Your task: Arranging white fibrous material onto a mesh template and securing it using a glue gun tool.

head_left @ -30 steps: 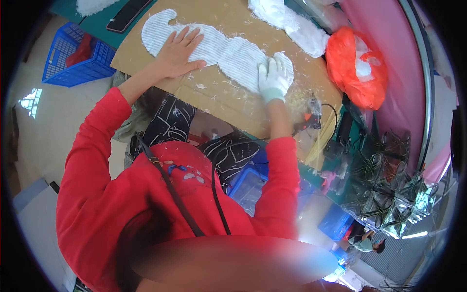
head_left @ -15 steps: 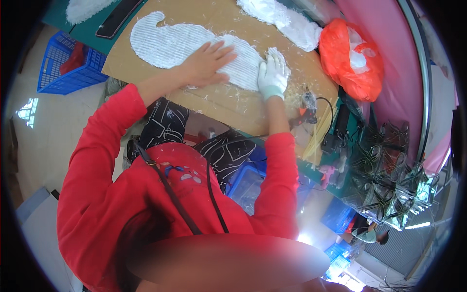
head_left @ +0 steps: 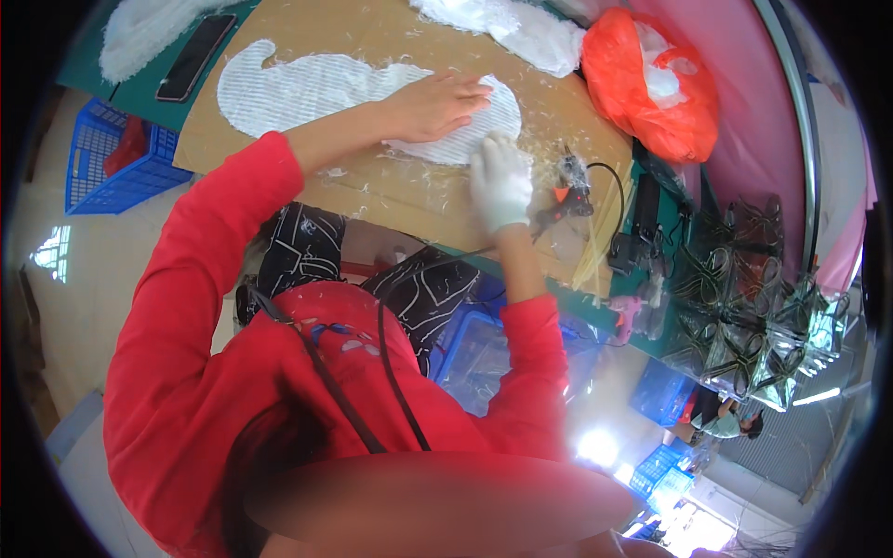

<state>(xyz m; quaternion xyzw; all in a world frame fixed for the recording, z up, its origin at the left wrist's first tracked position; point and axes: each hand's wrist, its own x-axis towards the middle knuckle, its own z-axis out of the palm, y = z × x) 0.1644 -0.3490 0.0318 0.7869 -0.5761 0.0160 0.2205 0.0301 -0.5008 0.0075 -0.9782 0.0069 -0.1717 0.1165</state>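
A white ribbed, curved piece of fabric [head_left: 307,90] with fuzzy edges lies flat on a sheet of brown cardboard [head_left: 391,200]. My bare left hand [head_left: 433,109] rests on the fabric's right part, its fingers stretched out to the right. At the lower right edge of the fabric is my right hand [head_left: 500,186], in a white glove, its fingers curled and drawn together. Whatever it may pinch is hidden by the glove. White fibres are strewn over the cardboard around both hands.
Right of my gloved hand lies a black-and-orange glue gun [head_left: 569,197] with a cable. Farther off are an orange-red plastic bag [head_left: 642,88], more white fabric [head_left: 521,33] and a black phone [head_left: 196,58]. A pink glue gun [head_left: 626,314] and a blue crate [head_left: 121,163] flank the table.
My right hand has moved off the fabric's right end to its lower edge, and its fingers have curled. My left hand has slid rightward over the fabric. The whole view has shifted slightly.
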